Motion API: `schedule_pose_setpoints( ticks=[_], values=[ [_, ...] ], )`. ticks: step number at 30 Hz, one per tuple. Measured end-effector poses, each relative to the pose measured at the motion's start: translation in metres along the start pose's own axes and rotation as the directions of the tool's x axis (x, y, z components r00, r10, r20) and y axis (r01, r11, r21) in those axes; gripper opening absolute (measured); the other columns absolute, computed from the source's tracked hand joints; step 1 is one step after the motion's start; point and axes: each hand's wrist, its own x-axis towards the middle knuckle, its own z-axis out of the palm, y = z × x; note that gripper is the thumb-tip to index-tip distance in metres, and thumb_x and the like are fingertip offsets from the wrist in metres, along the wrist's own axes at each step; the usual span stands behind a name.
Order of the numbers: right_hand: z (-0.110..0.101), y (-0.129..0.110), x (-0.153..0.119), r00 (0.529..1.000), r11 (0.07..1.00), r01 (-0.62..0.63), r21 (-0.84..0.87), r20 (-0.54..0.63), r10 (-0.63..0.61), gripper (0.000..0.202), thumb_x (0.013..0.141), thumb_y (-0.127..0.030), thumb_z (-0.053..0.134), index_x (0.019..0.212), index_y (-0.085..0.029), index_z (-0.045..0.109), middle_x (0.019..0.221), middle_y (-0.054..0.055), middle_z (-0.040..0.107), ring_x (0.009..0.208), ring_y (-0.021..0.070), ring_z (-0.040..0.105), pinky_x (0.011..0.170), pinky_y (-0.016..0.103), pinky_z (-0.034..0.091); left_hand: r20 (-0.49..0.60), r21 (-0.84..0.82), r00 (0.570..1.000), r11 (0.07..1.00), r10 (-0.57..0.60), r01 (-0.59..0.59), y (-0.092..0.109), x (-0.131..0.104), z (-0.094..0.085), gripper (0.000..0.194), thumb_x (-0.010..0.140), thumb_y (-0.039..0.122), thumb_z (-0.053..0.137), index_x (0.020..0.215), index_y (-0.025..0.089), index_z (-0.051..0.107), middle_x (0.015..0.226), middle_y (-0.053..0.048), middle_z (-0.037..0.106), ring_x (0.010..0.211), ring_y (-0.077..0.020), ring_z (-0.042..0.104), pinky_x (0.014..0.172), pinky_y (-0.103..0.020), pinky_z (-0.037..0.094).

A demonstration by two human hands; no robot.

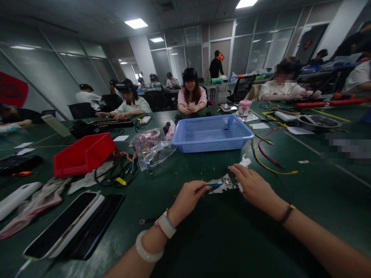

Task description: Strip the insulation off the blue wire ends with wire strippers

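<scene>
My left hand (189, 197) is closed in a pinch on a short blue wire (216, 185), pointing it rightward. The wire's tip lies at the toothed metal jaws of a wire stripper (226, 183). Wrapped round the stripper's handles is my right hand (252, 186), which hides most of them. Whether the jaws are closed on the wire, I cannot tell. Just left of my left wrist, a ring terminal (142, 222) on a dark lead shows on the green table (226, 235).
Beyond my hands stands a blue plastic basket (211, 145). Left of it are a clear bag (155, 148) of wires and a red bin (84, 154). Phones (66, 224) lie front left. Red and yellow cables (265, 156) lie right. Several people sit across the table.
</scene>
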Motion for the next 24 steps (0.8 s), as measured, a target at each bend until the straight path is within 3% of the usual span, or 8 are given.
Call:
schedule_pose_setpoints(
  ticks=[7,13,16,24],
  values=[
    [0.0028,-0.0027,-0.0012,0.994,0.992,-0.067,0.109,0.091,0.057,0.05,0.076,-0.005,0.041,0.125,-0.013,0.046,0.124,0.016,0.054,0.095,0.0236,0.062,0.083,0.04,0.053,-0.014,0.0,1.0,1.0,-0.028,0.028,0.0027,0.0009,-0.001,0.034,0.094,0.037,0.045,0.074,0.017,0.065,0.065,0.0,0.058,0.062,-0.0134,0.055,0.06,-0.022,0.037],
    [0.0047,-0.0029,-0.0034,0.992,0.986,-0.075,0.152,0.111,0.058,0.061,0.075,-0.003,0.041,0.136,-0.013,0.037,0.134,0.016,0.048,0.106,0.0246,0.058,0.092,0.042,0.049,0.002,-0.027,0.999,0.998,-0.05,0.05,0.0034,0.0011,-0.0014,0.03,0.093,0.035,0.047,0.079,0.017,0.067,0.064,0.001,0.057,0.061,-0.0128,0.054,0.059,-0.022,0.037],
    [0.0053,-0.0027,-0.0023,0.993,0.984,-0.069,0.163,0.107,0.052,0.057,0.076,-0.004,0.041,0.133,-0.012,0.041,0.132,0.016,0.05,0.105,0.0232,0.059,0.09,0.04,0.049,0.013,-0.027,0.998,0.998,-0.06,0.061,0.0019,0.0009,-0.0004,0.03,0.094,0.035,0.046,0.082,0.017,0.067,0.065,0.001,0.058,0.061,-0.0124,0.053,0.059,-0.021,0.037],
    [-0.0035,-0.0049,0.0004,0.999,0.999,-0.017,-0.044,0.042,0.019,0.039,0.079,-0.006,0.048,0.117,-0.012,0.056,0.114,0.013,0.062,0.094,0.0239,0.058,0.083,0.038,0.044,0.042,0.017,0.996,0.997,-0.077,0.077,-0.0002,0.0009,0.0007,0.031,0.095,0.033,0.046,0.079,0.016,0.066,0.066,0.001,0.058,0.062,-0.0115,0.053,0.06,-0.02,0.037]
  ],
)
